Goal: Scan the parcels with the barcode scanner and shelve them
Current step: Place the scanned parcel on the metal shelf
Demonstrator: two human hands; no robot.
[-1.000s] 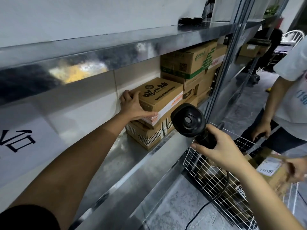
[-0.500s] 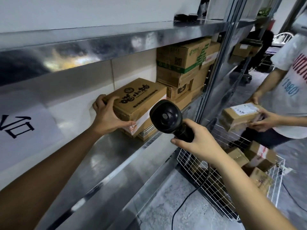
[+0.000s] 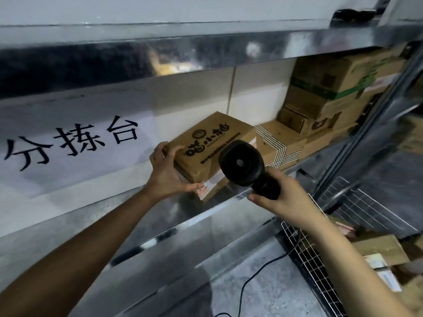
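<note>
My left hand [image 3: 167, 172] grips the near left corner of a brown cardboard parcel [image 3: 206, 143] with black printed characters, lifted and tilted above the steel shelf [image 3: 114, 216]. My right hand [image 3: 283, 195] holds the handle of a black barcode scanner [image 3: 242, 165], whose round head sits just in front of the parcel's right end. A striped-tape box [image 3: 279, 145] lies on the shelf right behind the parcel. A stack of cardboard boxes [image 3: 338, 88] fills the shelf's far right.
A white sign [image 3: 68, 143] with black characters hangs on the wall at left. An upper steel shelf [image 3: 160, 44] runs overhead. A wire basket [image 3: 343, 225] with several parcels [image 3: 380, 250] stands at lower right; the scanner cable [image 3: 247, 291] trails to the floor.
My left hand has pulled the printed parcel off the striped box and leftward along the shelf. The view has swung left, and the other person is out of sight.
</note>
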